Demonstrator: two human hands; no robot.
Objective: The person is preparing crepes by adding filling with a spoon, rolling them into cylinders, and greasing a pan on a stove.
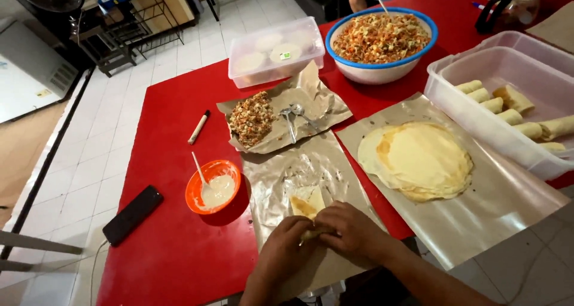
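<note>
Both hands are down at the near edge of the red table (173, 246), working on one wrapper. The left hand (286, 241) and the right hand (354, 229) sit side by side, fingers curled in and closed over the near end of a thin pale wrapper (308, 202), whose far corner pokes out as a flap beyond the knuckles. What is inside the fold is hidden under the fingers, so I cannot tell how much filling it carries. It all lies on a greasy sheet of brown paper (299, 168).

It looks like a roll being tightened. To do that well, I'd judge both hands need even pressure, thumbs tucking the near edge under while the fingertips keep the sides folded in, so nothing escapes at the ends. Gentle force, too: a sheet this thin will probably tear if squeezed.

Just left of the paper stands a small orange bowl (213, 186) of white paste with a spoon (198, 167) in it, likely the glue for that free flap. Farther off, a heap of chopped filling (252, 118) and two metal spoons (294, 119) rest on another brown sheet. To the right lies a stack of round wrappers (417, 159), and beyond it a clear tub (472, 118) of finished rolls (513, 110). At the far side sits a blue-rimmed bowl (382, 73) of filling, and a dark phone (133, 214) lies near left.
</note>
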